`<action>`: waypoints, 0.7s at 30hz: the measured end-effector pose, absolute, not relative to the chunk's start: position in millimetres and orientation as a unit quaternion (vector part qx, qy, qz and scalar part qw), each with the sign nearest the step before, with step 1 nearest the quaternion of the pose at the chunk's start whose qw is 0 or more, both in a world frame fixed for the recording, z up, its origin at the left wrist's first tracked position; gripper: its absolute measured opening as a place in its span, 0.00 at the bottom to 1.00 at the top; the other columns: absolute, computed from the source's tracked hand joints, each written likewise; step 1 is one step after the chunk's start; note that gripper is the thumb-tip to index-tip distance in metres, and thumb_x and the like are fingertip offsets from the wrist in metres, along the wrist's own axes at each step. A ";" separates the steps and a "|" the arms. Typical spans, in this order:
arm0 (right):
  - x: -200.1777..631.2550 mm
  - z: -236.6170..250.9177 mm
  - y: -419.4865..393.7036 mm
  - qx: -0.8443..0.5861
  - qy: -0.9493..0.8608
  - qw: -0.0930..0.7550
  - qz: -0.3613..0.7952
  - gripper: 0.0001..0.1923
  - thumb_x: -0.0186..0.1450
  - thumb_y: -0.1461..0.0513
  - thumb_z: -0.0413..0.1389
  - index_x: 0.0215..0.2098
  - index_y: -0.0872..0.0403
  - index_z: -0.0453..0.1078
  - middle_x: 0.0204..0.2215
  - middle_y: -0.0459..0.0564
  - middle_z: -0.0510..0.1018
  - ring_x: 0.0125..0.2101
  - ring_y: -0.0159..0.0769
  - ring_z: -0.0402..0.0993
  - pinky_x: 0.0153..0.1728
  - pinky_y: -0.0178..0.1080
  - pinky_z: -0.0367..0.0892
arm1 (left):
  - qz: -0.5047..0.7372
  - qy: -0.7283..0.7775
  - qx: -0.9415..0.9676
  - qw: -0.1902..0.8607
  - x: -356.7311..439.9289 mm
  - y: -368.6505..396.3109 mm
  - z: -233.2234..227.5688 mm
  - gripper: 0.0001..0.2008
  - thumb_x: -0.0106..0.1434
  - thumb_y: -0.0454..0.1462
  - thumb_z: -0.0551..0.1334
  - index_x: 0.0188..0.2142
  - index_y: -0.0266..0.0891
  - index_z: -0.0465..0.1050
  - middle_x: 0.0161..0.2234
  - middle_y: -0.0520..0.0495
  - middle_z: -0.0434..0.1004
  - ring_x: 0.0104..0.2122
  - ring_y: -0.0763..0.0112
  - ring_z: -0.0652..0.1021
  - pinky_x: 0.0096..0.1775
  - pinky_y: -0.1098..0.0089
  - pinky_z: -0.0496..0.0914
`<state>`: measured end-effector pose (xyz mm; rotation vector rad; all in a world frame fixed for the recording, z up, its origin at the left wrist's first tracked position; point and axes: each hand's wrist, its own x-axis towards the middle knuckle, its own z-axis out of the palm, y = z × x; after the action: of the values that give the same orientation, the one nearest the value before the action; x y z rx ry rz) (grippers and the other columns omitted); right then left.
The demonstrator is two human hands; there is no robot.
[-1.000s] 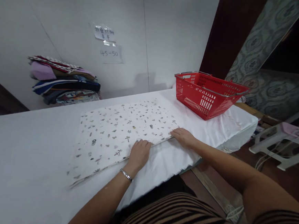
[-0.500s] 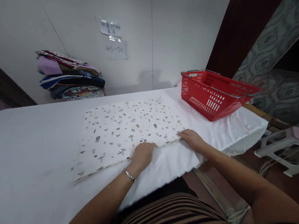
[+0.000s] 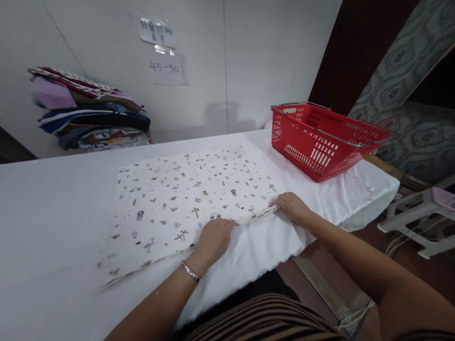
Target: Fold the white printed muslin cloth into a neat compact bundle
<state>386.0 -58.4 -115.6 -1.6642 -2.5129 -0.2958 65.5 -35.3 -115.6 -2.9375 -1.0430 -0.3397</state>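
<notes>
On the white-covered table (image 3: 29,239), close to its near edge, a folded white printed cloth (image 3: 186,199) lies flat, scattered with small grey and dark motifs. Its layers show as a thin stacked edge along the side nearest the person. The left hand (image 3: 213,236) rests palm down on that near edge about midway along, fingers curled over the hem and pressing it rather than closing around it; a silver bracelet (image 3: 190,271) circles the wrist. The right hand (image 3: 292,207) sits at the cloth's right-hand near corner, fingertips on the fabric, and whether they pinch the corner or only press it I cannot tell.

Beyond the cloth to the right, well apart from it, a red plastic basket (image 3: 324,141) with metal handles stands on the table; what can be seen of its inside holds nothing visible. At the far left against the white wall (image 3: 261,47) sits a pile of folded fabrics (image 3: 88,109) in purple, navy and patterned prints. Two paper notes (image 3: 162,50) are taped above it, one reading 45-50. Right of the table a white plastic stool (image 3: 424,223) stands on the floor.
</notes>
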 end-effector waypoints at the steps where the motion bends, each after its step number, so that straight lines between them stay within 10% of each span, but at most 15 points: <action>1: 386.2 -115.9 -59.2 -0.552 -0.826 0.058 -0.096 0.12 0.66 0.68 0.46 0.39 0.56 0.70 0.32 0.52 0.73 0.35 0.38 0.66 0.40 0.39 0.56 | -0.109 -0.330 -0.938 0.005 65.1 -35.7 -116.1 0.19 0.58 0.26 0.52 0.48 0.39 0.66 0.39 0.45 0.74 0.40 0.64 0.72 0.43 0.63 0.65; 21: 334.4 -134.3 -89.8 -0.445 -0.860 0.243 -0.059 0.23 0.63 0.62 0.47 0.57 0.50 0.60 0.52 0.56 0.69 0.51 0.46 0.65 0.49 0.50 0.64 | -0.139 -0.363 -0.921 -0.015 73.3 -49.2 -124.3 0.20 0.60 0.29 0.52 0.53 0.38 0.59 0.32 0.46 0.73 0.35 0.66 0.73 0.35 0.66 0.64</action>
<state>334.4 -89.8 -134.3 -1.2162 -2.3487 -0.1602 73.3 -49.2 -124.3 -2.9230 -1.1511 -0.4409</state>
